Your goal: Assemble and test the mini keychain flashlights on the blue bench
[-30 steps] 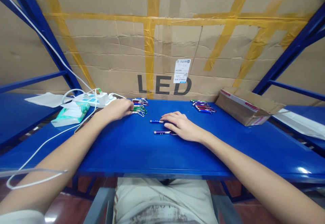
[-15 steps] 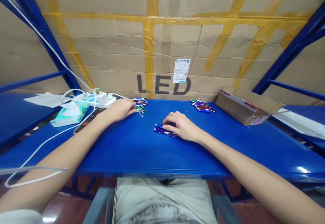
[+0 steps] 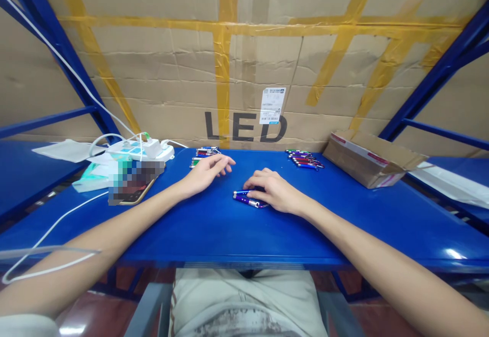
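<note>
My right hand (image 3: 273, 190) rests on the table with its fingers curled over the clip end of a blue pen-shaped keychain torch (image 3: 240, 192). Just in front of it lies a purple keychain torch (image 3: 246, 200) with a carabiner clip, its clip end close to my thumb. My left hand (image 3: 210, 173) hovers with fingers stretched toward the right, nothing in them. Behind and partly under it, a left group of coloured keychain torches (image 3: 205, 152) is in part hidden. Another row of such torches (image 3: 305, 161) lies at the back right.
An open cardboard box (image 3: 367, 161) stands at the back right. At the left are a phone (image 3: 137, 189), a tissue pack (image 3: 95, 176), a power strip (image 3: 126, 149) and a loose white cable (image 3: 61, 220). A large taped carton (image 3: 171, 82) walls off the back.
My left hand has left the left group of torches and come right and nearer, its fingers now extended. My right hand has barely moved; the blue and purple torches have shifted slightly.
</note>
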Demonstrator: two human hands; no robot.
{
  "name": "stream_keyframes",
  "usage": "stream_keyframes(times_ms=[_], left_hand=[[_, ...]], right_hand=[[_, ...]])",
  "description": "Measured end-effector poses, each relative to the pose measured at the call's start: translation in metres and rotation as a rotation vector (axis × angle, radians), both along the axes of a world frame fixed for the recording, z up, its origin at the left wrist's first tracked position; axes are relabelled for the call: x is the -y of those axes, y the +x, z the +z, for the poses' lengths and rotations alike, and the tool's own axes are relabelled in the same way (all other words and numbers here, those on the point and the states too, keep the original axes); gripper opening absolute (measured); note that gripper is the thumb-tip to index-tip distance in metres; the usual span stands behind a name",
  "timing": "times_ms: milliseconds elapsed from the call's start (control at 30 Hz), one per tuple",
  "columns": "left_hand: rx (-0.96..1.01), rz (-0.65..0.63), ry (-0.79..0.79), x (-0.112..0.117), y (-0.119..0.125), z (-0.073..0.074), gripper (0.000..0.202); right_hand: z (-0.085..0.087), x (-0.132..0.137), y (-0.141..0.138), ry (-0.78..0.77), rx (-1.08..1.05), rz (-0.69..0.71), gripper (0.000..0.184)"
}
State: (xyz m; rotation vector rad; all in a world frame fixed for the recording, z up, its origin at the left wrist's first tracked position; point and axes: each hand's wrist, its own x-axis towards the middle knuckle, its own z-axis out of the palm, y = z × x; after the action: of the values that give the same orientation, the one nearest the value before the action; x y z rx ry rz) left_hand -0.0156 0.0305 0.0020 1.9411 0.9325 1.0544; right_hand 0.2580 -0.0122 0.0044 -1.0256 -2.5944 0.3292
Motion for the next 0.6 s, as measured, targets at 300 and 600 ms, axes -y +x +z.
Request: stream_keyframes(times_ms=[300,600], left_hand=[[0.405,0.070,-0.341,-0.004,-0.002,0.006,0.066],[0.462,0.126,-0.292,-0.005,-0.004,0.008,0.078]], right_hand=[[-0.003,0.000,0.009,-0.027,-0.176,-0.110,0.020],[-0.002,0.003,0.013,0.031,-0.181,-0.068,0.028]])
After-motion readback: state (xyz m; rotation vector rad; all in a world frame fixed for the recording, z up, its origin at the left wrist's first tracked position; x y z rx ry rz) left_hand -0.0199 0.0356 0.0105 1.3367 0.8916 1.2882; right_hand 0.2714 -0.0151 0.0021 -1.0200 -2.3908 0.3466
